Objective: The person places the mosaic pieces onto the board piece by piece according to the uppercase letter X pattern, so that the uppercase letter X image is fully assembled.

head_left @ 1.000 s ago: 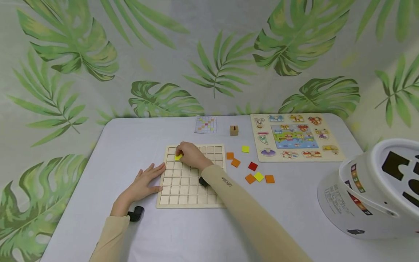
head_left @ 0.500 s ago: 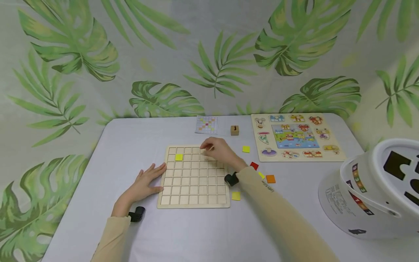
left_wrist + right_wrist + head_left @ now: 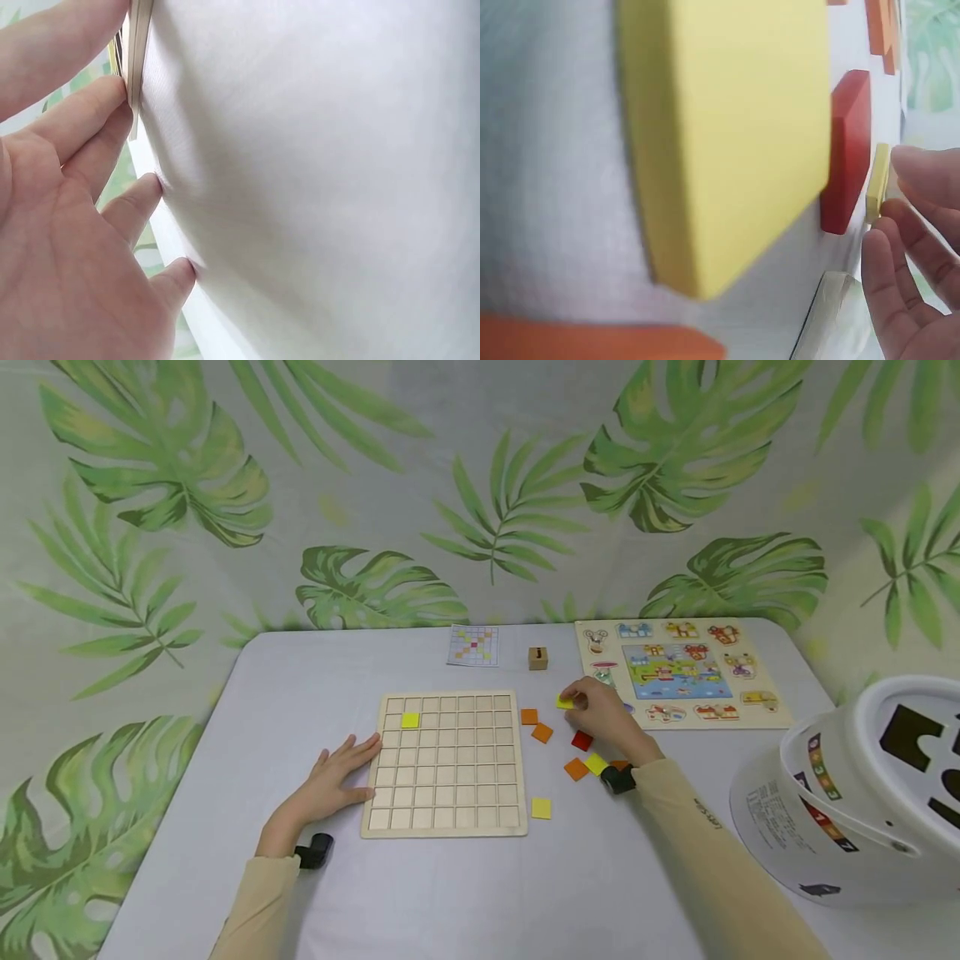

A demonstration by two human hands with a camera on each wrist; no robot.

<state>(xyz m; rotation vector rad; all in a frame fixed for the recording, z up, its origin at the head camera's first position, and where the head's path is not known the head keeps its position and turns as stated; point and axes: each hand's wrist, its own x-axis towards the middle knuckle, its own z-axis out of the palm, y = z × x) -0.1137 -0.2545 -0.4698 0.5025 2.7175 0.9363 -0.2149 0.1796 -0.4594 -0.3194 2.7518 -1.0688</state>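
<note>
My left hand [image 3: 330,785] lies at the left side of the wooden grid board [image 3: 447,832], fingers spread, with fingertips and thumb at its edge. In the left wrist view, fingers [image 3: 94,112] meet the board's edge [image 3: 139,60]. One yellow square tile [image 3: 410,720] sits in a cell of the second row. My right hand [image 3: 606,714] is out to the right of the board. Its thumb and fingertips pinch a yellow square tile [image 3: 565,702], which the right wrist view shows as a small yellow tile [image 3: 877,184] at the fingertips.
Orange tiles [image 3: 529,717], a red tile [image 3: 582,741] and other yellow tiles [image 3: 542,808] lie right of the board. Behind are a printed pattern card [image 3: 474,646] and a small wooden cube [image 3: 537,658]. A picture puzzle [image 3: 750,714] and white bucket [image 3: 795,827] stand right.
My right hand has left the yellow tile in the grid cell and moved right across the board to another yellow tile on the table. The left hand has stayed in place.
</note>
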